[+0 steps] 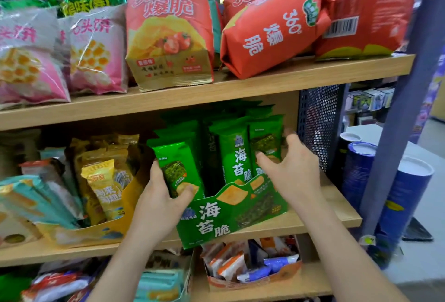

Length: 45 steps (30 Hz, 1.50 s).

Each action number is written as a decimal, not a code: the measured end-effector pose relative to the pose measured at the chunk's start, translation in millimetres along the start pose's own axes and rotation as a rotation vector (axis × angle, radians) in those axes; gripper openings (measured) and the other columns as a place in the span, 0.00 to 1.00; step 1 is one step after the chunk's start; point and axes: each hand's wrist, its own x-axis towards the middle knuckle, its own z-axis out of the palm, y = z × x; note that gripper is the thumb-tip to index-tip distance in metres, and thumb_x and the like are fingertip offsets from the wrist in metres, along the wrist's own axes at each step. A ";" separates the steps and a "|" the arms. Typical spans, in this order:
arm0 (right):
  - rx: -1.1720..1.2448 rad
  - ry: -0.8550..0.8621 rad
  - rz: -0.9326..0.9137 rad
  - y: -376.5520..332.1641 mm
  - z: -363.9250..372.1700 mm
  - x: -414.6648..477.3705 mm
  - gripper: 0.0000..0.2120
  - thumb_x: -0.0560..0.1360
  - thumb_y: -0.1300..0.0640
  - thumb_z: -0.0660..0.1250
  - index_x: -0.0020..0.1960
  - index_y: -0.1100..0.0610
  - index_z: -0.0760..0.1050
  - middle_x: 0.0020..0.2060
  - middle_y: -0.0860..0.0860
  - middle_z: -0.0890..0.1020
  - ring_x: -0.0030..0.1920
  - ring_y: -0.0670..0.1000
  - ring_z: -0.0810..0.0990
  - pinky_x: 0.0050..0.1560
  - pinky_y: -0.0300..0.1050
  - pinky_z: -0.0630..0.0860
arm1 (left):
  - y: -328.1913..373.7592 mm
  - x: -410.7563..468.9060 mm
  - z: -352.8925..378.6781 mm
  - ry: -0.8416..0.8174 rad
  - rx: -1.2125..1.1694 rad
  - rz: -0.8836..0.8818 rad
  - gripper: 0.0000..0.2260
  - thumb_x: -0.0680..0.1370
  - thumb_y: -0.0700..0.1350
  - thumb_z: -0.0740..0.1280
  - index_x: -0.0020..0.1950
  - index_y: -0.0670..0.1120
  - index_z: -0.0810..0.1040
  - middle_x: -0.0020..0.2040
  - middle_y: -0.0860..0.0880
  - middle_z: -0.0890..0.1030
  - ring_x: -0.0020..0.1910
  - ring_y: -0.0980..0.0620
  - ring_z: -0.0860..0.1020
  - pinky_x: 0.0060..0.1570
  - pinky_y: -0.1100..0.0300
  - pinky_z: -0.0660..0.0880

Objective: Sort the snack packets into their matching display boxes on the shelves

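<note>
Middle shelf [313, 219], green display box [231, 217]: left hand [159, 203] grips seaweed packet [179, 169], right hand [296, 164] open at the row [237, 157]; slide it upright into the gap.

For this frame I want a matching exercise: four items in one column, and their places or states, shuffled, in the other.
Items
1. green seaweed packet
2. green display box
3. red chip bag, print sideways
4. blue canisters

Places or states
A. lies on its side on the top shelf
B. stand beyond the shelves' right end
C. gripped by the left hand
D. sits on the middle shelf, holding upright packets

Pairs: 1-C, 2-D, 3-A, 4-B
</note>
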 end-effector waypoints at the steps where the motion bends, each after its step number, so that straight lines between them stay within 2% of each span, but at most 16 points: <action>1: 0.019 -0.049 -0.040 -0.3 -0.8 1.5 0.16 0.74 0.46 0.72 0.41 0.50 0.65 0.31 0.46 0.72 0.32 0.47 0.71 0.40 0.46 0.72 | -1.2 2.7 -2.3 0.002 -0.002 -0.003 0.30 0.75 0.52 0.70 0.72 0.50 0.58 0.54 0.52 0.79 0.49 0.52 0.80 0.48 0.46 0.80; 4: 0.235 -0.148 0.027 6.9 -2.4 16.4 0.13 0.76 0.52 0.71 0.57 0.55 0.74 0.38 0.42 0.75 0.41 0.51 0.80 0.37 0.33 0.77 | -1.0 8.2 -5.4 0.018 -0.030 -0.022 0.22 0.76 0.47 0.71 0.64 0.49 0.63 0.50 0.50 0.80 0.45 0.50 0.81 0.47 0.44 0.80; 7: 0.354 -0.194 0.076 20.2 -1.6 35.4 0.26 0.77 0.56 0.70 0.72 0.58 0.68 0.51 0.47 0.82 0.49 0.51 0.84 0.52 0.51 0.82 | 1.7 10.9 -7.7 0.026 -0.032 -0.048 0.16 0.77 0.45 0.70 0.58 0.47 0.65 0.47 0.49 0.80 0.43 0.51 0.81 0.42 0.47 0.80; 10: 0.277 -0.286 0.039 27.6 6.1 37.8 0.23 0.78 0.56 0.68 0.71 0.57 0.67 0.62 0.50 0.79 0.50 0.47 0.81 0.48 0.41 0.80 | 1.4 15.0 -7.6 0.043 -0.005 -0.061 0.15 0.76 0.46 0.71 0.54 0.47 0.65 0.46 0.50 0.80 0.44 0.51 0.81 0.42 0.48 0.79; 13: 0.242 -0.300 0.021 26.6 8.1 30.6 0.24 0.78 0.53 0.67 0.72 0.55 0.67 0.55 0.52 0.82 0.52 0.55 0.83 0.53 0.54 0.81 | -1.2 7.3 -4.2 0.139 0.054 0.003 0.27 0.73 0.48 0.74 0.66 0.46 0.63 0.56 0.52 0.78 0.54 0.52 0.78 0.51 0.53 0.78; 15: 0.160 -0.338 -0.021 24.9 4.1 26.9 0.28 0.76 0.48 0.70 0.72 0.54 0.65 0.52 0.52 0.83 0.50 0.55 0.81 0.53 0.54 0.80 | 2.0 -6.8 -2.5 0.337 0.127 0.143 0.36 0.73 0.46 0.74 0.75 0.47 0.58 0.63 0.49 0.72 0.58 0.53 0.73 0.56 0.56 0.74; 17: 0.051 -0.405 -0.066 21.4 -2.3 22.7 0.31 0.73 0.45 0.74 0.69 0.52 0.66 0.52 0.49 0.80 0.47 0.51 0.77 0.50 0.48 0.77 | 14.4 -20.4 2.0 0.497 0.202 0.426 0.30 0.75 0.43 0.72 0.74 0.44 0.63 0.62 0.45 0.71 0.55 0.51 0.72 0.54 0.56 0.74; 21: 0.311 -0.320 -0.066 5.7 -11.4 20.4 0.23 0.69 0.51 0.78 0.57 0.54 0.70 0.53 0.45 0.77 0.54 0.46 0.76 0.53 0.40 0.72 | 56.7 -19.8 11.0 0.336 0.153 0.687 0.26 0.77 0.49 0.67 0.73 0.44 0.67 0.65 0.50 0.71 0.58 0.50 0.75 0.53 0.54 0.78; 24: 0.622 -0.257 -0.348 -13.8 -24.3 14.9 0.22 0.72 0.62 0.75 0.64 0.56 0.74 0.57 0.48 0.80 0.60 0.50 0.79 0.60 0.50 0.77 | 94.4 -17.9 0.4 0.205 0.060 0.647 0.36 0.73 0.57 0.69 0.77 0.55 0.57 0.69 0.55 0.69 0.66 0.55 0.71 0.60 0.56 0.74; 29: 0.445 -0.189 -0.681 -22.6 -41.5 -5.0 0.28 0.73 0.61 0.72 0.70 0.45 0.71 0.59 0.46 0.73 0.64 0.52 0.73 0.62 0.58 0.72 | 104.7 -35.8 -19.2 0.266 0.003 0.758 0.22 0.73 0.53 0.74 0.64 0.58 0.72 0.55 0.61 0.78 0.54 0.61 0.78 0.50 0.68 0.76; 32: 0.421 -0.006 -0.453 2.6 -49.7 -11.0 0.35 0.71 0.47 0.75 0.74 0.37 0.62 0.65 0.42 0.72 0.68 0.43 0.70 0.67 0.47 0.70 | 97.3 -45.7 -15.6 0.422 -0.309 0.579 0.13 0.73 0.54 0.72 0.52 0.55 0.72 0.47 0.61 0.80 0.45 0.64 0.79 0.42 0.74 0.74; 34: 0.791 -0.134 -0.087 12.8 -50.9 -16.1 0.47 0.61 0.43 0.81 0.73 0.34 0.57 0.63 0.37 0.76 0.65 0.38 0.74 0.61 0.38 0.72 | 97.9 -50.4 1.9 0.334 -0.617 0.273 0.15 0.67 0.59 0.70 0.49 0.56 0.72 0.44 0.63 0.81 0.43 0.66 0.80 0.39 0.75 0.74; 36: 1.209 -0.310 0.110 24.1 -39.9 -15.6 0.53 0.56 0.45 0.84 0.75 0.40 0.60 0.59 0.44 0.82 0.62 0.49 0.80 0.59 0.47 0.77 | 94.6 -50.1 24.9 0.187 -0.658 0.118 0.18 0.63 0.59 0.69 0.50 0.58 0.71 0.44 0.66 0.80 0.43 0.67 0.79 0.38 0.75 0.74; 38: 1.423 -0.271 0.205 29.8 -27.8 -12.9 0.51 0.61 0.51 0.82 0.77 0.44 0.58 0.59 0.53 0.83 0.61 0.59 0.80 0.56 0.56 0.78 | 91.9 -48.0 42.3 0.025 -0.575 0.117 0.17 0.67 0.57 0.69 0.53 0.57 0.70 0.44 0.65 0.79 0.43 0.65 0.78 0.39 0.72 0.75; 41: 1.435 -0.034 0.256 25.7 -30.3 -7.7 0.41 0.67 0.60 0.73 0.75 0.40 0.60 0.59 0.54 0.82 0.58 0.58 0.82 0.50 0.54 0.80 | 83.0 -41.4 44.5 -0.062 -0.346 0.143 0.17 0.70 0.58 0.69 0.56 0.58 0.70 0.46 0.62 0.80 0.47 0.64 0.78 0.44 0.70 0.74; 45: 1.348 0.206 0.106 21.4 -42.6 2.5 0.42 0.72 0.67 0.71 0.75 0.39 0.57 0.64 0.51 0.77 0.55 0.49 0.81 0.51 0.50 0.77 | 60.7 -30.1 40.0 0.224 0.269 0.396 0.23 0.74 0.56 0.69 0.67 0.53 0.71 0.60 0.58 0.74 0.61 0.58 0.70 0.61 0.66 0.64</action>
